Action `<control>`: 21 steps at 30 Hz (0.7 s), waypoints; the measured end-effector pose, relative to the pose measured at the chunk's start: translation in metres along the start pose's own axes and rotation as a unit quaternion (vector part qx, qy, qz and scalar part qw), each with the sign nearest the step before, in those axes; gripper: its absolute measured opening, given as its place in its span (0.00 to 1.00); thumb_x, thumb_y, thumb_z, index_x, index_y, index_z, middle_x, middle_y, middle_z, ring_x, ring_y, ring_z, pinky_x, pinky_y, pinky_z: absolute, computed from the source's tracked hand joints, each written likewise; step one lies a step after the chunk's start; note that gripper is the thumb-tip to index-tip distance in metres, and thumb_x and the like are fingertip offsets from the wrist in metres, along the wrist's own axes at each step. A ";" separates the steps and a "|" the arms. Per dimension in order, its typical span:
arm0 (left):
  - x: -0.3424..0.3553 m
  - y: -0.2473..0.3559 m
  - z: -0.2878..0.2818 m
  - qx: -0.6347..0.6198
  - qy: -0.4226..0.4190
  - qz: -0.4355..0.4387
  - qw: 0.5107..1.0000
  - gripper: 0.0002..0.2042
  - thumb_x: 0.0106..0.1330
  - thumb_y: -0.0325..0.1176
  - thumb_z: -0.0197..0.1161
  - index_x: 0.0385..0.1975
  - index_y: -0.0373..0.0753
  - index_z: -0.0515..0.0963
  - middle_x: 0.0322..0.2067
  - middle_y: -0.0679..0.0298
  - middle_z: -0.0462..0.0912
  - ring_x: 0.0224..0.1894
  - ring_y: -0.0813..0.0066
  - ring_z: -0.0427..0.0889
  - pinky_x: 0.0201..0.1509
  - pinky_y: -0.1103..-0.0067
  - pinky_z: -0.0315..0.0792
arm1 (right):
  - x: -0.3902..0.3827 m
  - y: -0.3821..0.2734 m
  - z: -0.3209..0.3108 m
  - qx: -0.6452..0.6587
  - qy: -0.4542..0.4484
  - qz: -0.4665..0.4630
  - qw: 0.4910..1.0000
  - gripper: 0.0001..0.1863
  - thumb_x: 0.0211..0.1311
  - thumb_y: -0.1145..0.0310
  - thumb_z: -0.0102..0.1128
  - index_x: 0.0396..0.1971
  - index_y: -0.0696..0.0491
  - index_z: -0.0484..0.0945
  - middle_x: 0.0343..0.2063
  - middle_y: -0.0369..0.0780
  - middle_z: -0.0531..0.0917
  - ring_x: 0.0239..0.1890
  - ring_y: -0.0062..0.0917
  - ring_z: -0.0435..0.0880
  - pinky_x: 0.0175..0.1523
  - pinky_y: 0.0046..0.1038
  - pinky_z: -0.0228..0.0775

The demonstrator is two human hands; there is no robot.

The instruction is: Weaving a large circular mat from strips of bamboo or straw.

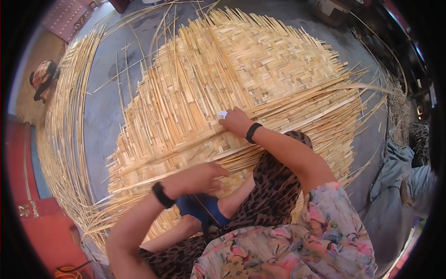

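Note:
A large mat (278,56) of split, straw-coloured cane strips lies on the floor, and I sit on its near part. Its far right is tightly woven; loose parallel strips (183,93) lie upright across its left half. My right hand (236,122) is closed at the mat's middle, over a band of crosswise strips (297,104). A small white piece (222,114) shows at its fingertips; whether it is held or wrapped round a finger I cannot tell. Lower and to the left, my left hand (200,178) hovers over the near strips, fingers stretched and apart, holding nothing.
A bundle of long loose strips (69,116) curves along the left side. Beyond it, a person in a cap (42,76) is at the far left. Grey-blue cloth (392,172) lies heaped at the right. A container (329,10) stands at the back right. Blue fabric (202,209) is between my legs.

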State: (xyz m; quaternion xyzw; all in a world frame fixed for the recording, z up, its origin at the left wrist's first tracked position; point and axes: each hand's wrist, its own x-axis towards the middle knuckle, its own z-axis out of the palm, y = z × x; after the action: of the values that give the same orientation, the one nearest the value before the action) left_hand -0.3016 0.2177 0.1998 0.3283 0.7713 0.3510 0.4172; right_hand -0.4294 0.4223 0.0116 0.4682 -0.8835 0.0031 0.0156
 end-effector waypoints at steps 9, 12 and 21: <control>0.141 -0.132 -0.019 -0.479 0.328 -0.161 0.798 0.10 0.72 0.33 0.56 0.42 0.34 0.81 0.25 0.66 0.79 0.27 0.82 0.77 0.27 0.84 0.69 | -0.034 0.088 -0.115 0.169 0.205 0.200 0.943 0.15 0.65 0.75 0.46 0.49 0.49 0.74 0.33 0.47 0.82 0.32 0.40 0.83 0.36 0.38 0.76; 0.189 -0.172 -0.064 -0.420 0.341 -0.192 0.819 0.11 0.71 0.30 0.54 0.46 0.33 0.79 0.31 0.64 0.82 0.26 0.77 0.79 0.28 0.81 0.75 | -0.044 0.144 -0.086 0.438 0.426 0.503 0.612 0.15 0.71 0.74 0.41 0.54 0.56 0.73 0.37 0.47 0.82 0.33 0.28 0.87 0.34 0.30 0.81; 0.208 -0.181 -0.098 -0.488 0.360 -0.207 0.767 0.06 0.64 0.24 0.58 0.40 0.37 0.74 0.27 0.66 0.78 0.30 0.76 0.80 0.31 0.81 0.77 | -0.022 0.142 0.019 0.545 0.142 0.479 0.673 0.15 0.68 0.64 0.48 0.41 0.60 0.77 0.25 0.43 0.82 0.28 0.27 0.84 0.34 0.30 0.76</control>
State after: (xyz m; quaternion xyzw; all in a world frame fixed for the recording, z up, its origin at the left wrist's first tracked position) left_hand -0.5165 0.2600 0.0058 -0.2380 0.6387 0.6780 0.2752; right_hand -0.5353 0.5201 -0.0069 -0.0998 -0.8150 0.5579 -0.1209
